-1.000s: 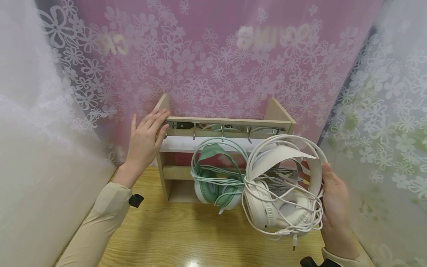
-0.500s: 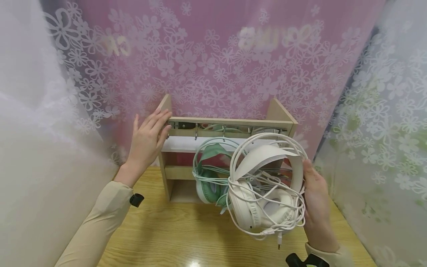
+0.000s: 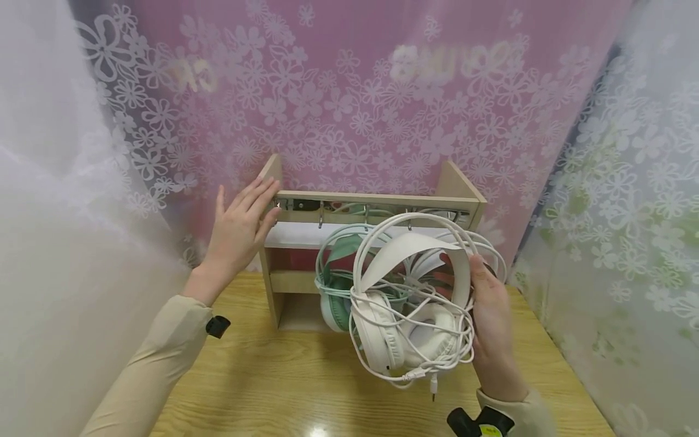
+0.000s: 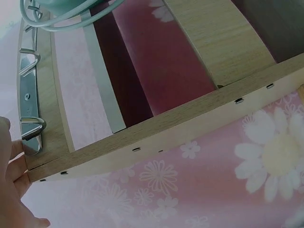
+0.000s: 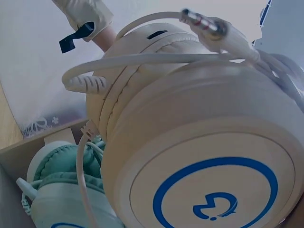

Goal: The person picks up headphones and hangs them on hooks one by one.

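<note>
A pair of white headphones (image 3: 377, 337), wrapped in its own white cable, hangs from my right hand (image 3: 494, 331) in front of the wooden rack (image 3: 382, 198). That hand grips the right side of the headband; some of its fingers are hidden behind the band. The right wrist view shows a white earcup (image 5: 209, 142) with a blue ring close up, and the metal plug (image 5: 204, 21) above it. Green headphones (image 3: 340, 312) hang on the rack, partly covered by the white pair. My left hand (image 3: 235, 233) rests on the rack's upper left corner with its fingers extended.
Metal hooks (image 3: 321, 215) line a rail under the rack's top board. More pale headband arcs (image 3: 494, 252) show behind the white headphones at the right. The rack stands on a wood-grain table (image 3: 262, 382), with a pink floral curtain (image 3: 349, 91) behind it.
My right hand has carried the white headphones to the left, so they now cover more of the green pair. Pale arcs behind them have come into view. My left hand stays on the rack.
</note>
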A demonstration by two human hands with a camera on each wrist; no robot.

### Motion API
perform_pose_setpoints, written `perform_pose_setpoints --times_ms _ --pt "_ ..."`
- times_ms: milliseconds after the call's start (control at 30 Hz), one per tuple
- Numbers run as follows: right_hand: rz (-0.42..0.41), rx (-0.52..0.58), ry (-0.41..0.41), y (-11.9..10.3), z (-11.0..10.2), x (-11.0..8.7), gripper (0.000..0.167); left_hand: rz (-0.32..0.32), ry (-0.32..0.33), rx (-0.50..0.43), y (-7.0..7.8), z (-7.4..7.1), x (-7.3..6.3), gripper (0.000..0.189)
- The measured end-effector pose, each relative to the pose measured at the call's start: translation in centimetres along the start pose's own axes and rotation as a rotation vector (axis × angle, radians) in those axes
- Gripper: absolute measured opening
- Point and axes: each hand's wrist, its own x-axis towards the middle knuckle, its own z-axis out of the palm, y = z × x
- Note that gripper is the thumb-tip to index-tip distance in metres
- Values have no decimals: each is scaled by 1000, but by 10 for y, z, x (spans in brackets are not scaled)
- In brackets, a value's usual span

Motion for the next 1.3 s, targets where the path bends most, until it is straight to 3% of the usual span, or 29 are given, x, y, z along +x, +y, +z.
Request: perform_pose_setpoints --times_ms 300,533,700,1300 --pt "-10 -28 -34 8 16 3 44 10 -7 -2 -2 -8 -7 51" --pt "14 -14 -59 13 32 4 48 -8 -16 13 -13 -14 -11 51" --pt "22 29 -73 18 45 7 46 -10 -36 11 -19 -18 -11 50" --pt "-39 -8 -166 47 82 4 48 32 -36 -22 -28 -24 -8 43"
